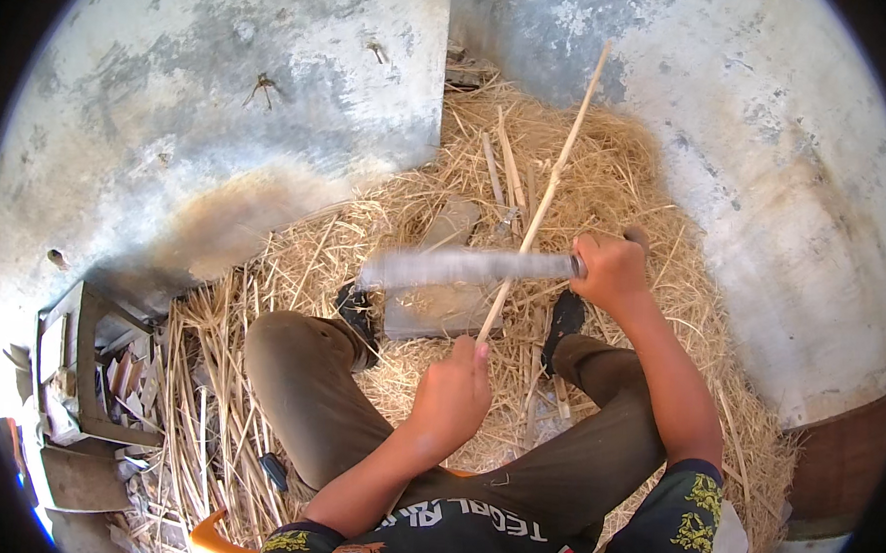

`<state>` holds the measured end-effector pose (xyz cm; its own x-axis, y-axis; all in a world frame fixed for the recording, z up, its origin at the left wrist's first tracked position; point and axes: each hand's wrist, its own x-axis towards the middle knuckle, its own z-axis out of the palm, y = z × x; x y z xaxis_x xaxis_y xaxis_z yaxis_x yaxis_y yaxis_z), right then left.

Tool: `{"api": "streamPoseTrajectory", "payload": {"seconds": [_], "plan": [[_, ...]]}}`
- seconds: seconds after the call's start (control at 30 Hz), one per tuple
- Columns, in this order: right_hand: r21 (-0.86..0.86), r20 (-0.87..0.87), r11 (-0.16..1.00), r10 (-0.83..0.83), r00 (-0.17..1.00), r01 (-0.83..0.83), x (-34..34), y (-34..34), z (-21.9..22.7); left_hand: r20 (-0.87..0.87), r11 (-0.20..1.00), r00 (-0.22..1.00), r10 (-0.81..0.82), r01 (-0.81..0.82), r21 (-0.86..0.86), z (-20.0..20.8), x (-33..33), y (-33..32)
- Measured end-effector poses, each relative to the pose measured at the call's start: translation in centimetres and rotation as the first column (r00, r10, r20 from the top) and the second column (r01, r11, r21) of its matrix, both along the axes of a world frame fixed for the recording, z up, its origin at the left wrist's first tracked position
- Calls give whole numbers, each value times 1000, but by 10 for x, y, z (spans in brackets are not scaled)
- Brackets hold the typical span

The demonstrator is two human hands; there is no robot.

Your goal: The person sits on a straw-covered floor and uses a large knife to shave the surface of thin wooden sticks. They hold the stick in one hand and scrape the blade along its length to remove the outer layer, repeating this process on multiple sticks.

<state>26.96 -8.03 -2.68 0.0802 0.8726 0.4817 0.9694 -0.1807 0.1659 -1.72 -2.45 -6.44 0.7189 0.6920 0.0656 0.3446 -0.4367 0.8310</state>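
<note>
My left hand [452,397] is closed around the lower end of a long, thin bamboo stick [561,168]. The stick slants up and away to the right, toward the wall. In my right hand [611,273] is the dark handle of a machete, gripped in a fist. Its broad blade [443,269] points left, smeared by motion, and crosses the stick in the picture; whether the two touch I cannot tell. Below the blade, between my feet, lies a flat greyish block [416,315], partly hidden by it.
Pale shavings [610,155] cover the floor around my legs. Long split strips [209,435] lie at the left beside a wooden frame [83,358] holding scraps. Weathered walls [274,67] rise at the left and right. An orange seat [211,540] shows beneath me.
</note>
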Motion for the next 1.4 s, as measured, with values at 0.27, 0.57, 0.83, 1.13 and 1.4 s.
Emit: {"api": "streamPoseTrajectory", "payload": {"seconds": [0.27,0.57,0.83,1.13,1.4], "plan": [[-15,-154,814,-575,803,580,23,8,-6,79,998,995,-54,50,47,-9,2,0],[52,-189,941,-319,929,334,49,-2,0,88,999,996,-27,23,46,7,-4,7],[116,-73,992,-39,997,47,18,-3,-6,105,998,993,55,-56,7,5,-2,5],[30,-130,861,-500,856,507,46,2,-2,62,999,998,-28,26,39,1,-3,-1],[-136,-275,746,-661,698,652,61,-4,17,80,997,996,-40,35,71,11,-8,2]]}}
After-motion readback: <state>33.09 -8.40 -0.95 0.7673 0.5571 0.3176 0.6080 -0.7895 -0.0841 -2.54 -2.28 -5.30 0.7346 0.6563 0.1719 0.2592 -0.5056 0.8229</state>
